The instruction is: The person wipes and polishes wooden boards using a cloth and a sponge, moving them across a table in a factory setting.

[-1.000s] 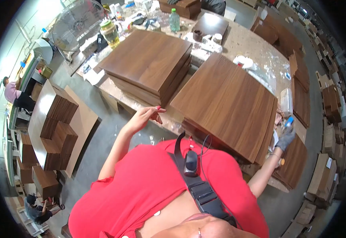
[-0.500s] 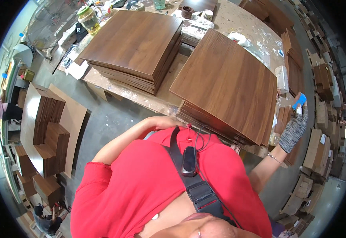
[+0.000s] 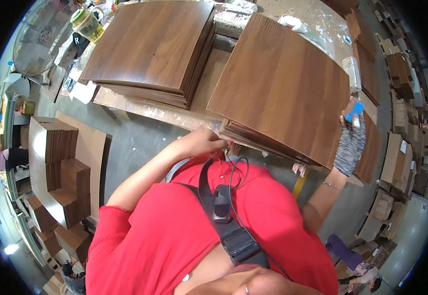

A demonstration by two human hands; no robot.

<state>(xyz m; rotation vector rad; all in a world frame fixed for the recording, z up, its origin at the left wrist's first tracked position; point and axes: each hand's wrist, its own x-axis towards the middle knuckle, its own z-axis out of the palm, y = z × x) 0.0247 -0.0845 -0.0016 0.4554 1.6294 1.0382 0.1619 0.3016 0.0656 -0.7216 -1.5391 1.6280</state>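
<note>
At the near left corner of the right-hand stack of brown wood-grain boards [image 3: 282, 93] is my bare left hand [image 3: 201, 142]. Its fingers are curled in close to my red shirt, and what they hold, if anything, is hidden. My right hand [image 3: 350, 145], in a grey knitted glove, is beside the right edge of the same stack. Its fingers are closed on a small brown-and-blue piece [image 3: 355, 110], whose kind I cannot make out. A second stack of similar boards [image 3: 150, 46] lies to the left on the worktable [image 3: 145, 106].
A green-lidded jar [image 3: 87, 25], a dark cap [image 3: 81, 43] and a fan [image 3: 42, 34] are at the far left. More boards [image 3: 59, 167] stand on the left. A white wrapped block [image 3: 351, 73] lies by the right stack. Cartons [image 3: 395, 155] line the right side.
My right hand has moved left and nearer the stack's right edge with the brown-and-blue piece. My left hand has risen from my waist toward the near corner. The whole view has shifted.
</note>
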